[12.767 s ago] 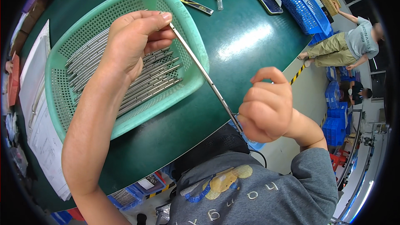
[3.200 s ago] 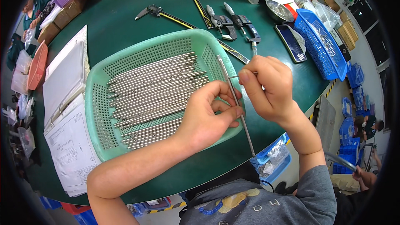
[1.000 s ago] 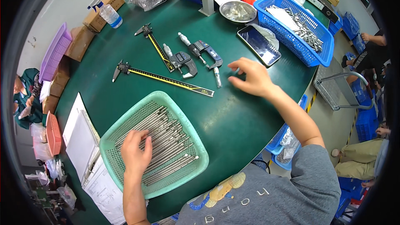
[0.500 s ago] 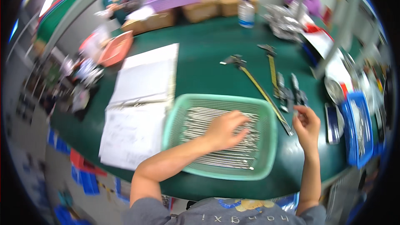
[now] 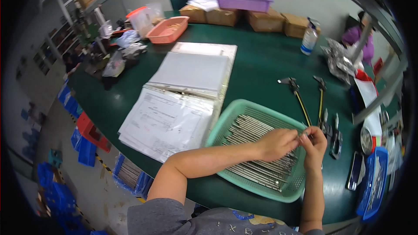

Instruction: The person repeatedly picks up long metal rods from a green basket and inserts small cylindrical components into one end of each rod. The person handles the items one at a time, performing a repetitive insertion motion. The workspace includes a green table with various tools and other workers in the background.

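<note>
My left hand and my right hand meet over the right side of a mint-green plastic basket. Both have their fingers pinched together. Whatever lies between the fingertips is too small to make out. Below my left forearm and hand, many thin metal rods lie side by side in the basket, partly covered by the arm. Just beyond my right hand are several calipers, among them a long one with a yellow scale and a smaller grey one.
An open binder of papers lies left of the basket. A blue tray and a dark flat case are at the right. Further back stand a spray bottle, cardboard boxes, a purple basket and orange trays.
My left hand has left the rods and moved right to meet my right hand, whose fingers now pinch against it. The view has turned left, so the table appears shifted right.
</note>
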Demonstrator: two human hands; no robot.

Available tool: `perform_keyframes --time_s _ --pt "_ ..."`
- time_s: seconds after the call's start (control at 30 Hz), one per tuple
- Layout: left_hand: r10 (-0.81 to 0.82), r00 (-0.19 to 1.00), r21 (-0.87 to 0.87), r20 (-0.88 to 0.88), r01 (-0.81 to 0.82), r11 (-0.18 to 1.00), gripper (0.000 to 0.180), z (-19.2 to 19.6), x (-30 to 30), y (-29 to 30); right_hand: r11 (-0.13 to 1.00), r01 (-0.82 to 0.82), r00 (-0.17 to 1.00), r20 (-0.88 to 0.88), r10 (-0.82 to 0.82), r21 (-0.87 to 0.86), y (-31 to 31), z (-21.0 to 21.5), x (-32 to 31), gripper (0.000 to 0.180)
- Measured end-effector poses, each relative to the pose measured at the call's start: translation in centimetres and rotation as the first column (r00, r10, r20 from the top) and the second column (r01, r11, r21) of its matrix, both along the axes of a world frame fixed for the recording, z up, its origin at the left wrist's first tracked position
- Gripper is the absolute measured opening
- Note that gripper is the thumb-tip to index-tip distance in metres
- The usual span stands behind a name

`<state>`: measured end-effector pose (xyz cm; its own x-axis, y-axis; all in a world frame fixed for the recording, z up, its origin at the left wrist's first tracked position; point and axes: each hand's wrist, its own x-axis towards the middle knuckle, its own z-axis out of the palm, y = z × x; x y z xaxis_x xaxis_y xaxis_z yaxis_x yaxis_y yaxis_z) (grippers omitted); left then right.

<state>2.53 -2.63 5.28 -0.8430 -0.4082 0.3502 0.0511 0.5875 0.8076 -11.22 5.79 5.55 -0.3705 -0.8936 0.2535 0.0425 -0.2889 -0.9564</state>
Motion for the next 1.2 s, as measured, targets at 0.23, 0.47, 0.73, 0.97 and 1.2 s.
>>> perform_keyframes --time_s 0.23,0.47,0.73,0.97,1.2 --pt "-0.349 0.929 0.689 -0.121 0.332 0.644 0.031 -0.2 1.4 -1.6 0.993 0.079 0.987 0.145 -0.066 -0.084 -0.5 0.8 -0.7 0.015" --pt "-0.002 0.993 -0.111 0.121 0.015 0.994 0.026 0.2 0.3 -1.4 0.958 -0.287 0.947 0.148 0.285 -0.009 0.3 0.3 -1.3 0.025" --pt "0.029 0.983 -0.258 0.180 0.019 0.966 0.018 -0.2 0.4 -0.9 0.961 -0.140 0.964 -0.188 0.188 0.240 0.3 0.9 0.0 0.027" --pt "0.002 0.990 -0.126 0.139 0.016 0.992 0.019 -0.7 -0.1 0.0 0.952 -0.306 0.771 -0.591 0.238 -0.017 -0.2 -0.6 -0.7 0.025" --pt "-0.019 0.977 0.088 0.212 0.000 0.996 0.025 0.0 0.2 -0.5 0.969 -0.201 0.972 -0.152 0.179 -0.145 -0.2 0.1 -1.2 0.021"
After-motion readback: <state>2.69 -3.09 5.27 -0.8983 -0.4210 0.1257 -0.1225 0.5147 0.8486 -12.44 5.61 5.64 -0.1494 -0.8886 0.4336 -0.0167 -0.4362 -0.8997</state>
